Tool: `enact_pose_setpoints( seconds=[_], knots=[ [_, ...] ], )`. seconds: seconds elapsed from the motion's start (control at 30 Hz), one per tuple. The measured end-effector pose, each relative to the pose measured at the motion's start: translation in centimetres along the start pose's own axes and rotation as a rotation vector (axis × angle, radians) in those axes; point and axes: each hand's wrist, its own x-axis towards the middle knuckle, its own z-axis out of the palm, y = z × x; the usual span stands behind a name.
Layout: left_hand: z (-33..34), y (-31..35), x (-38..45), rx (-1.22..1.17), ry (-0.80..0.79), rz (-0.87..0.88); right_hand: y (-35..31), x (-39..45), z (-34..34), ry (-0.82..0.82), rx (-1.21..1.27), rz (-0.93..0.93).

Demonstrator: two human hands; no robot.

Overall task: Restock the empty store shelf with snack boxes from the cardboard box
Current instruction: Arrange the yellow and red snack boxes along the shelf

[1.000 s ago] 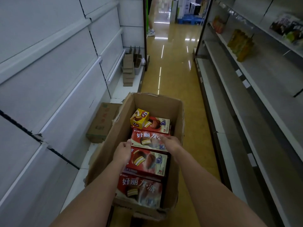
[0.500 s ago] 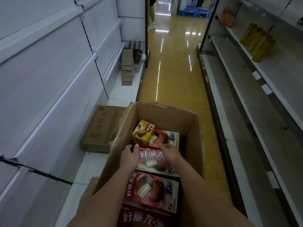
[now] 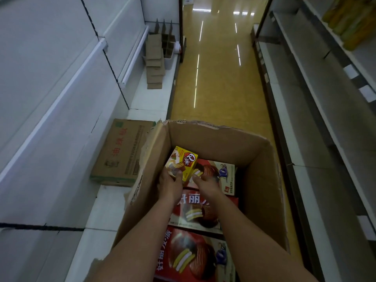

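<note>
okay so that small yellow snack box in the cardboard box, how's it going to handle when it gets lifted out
The yellow snack box is probably stiff: its printed card faces look flat with crisp edges. It is likely light, being small beside the red boxes. Its glossy print might be slightly slippery, though the left hand has fingers against it and the right hand is close.
</note>
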Motion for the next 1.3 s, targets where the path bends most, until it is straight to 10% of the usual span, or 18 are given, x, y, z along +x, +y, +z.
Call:
enact_pose_setpoints(
  seconds=[0.97,1.3],
  knots=[
    [1.7,0.3,-4.7,-0.004,-0.099,-0.06,3.8,1.6,1.2,0.301,0.238,0.002],
    [-0.9,3.4,-12.7,-0.004,-0.055,0.051,1.9,-12.5,-4.1,0.212,0.153,-0.019]
  ],
)
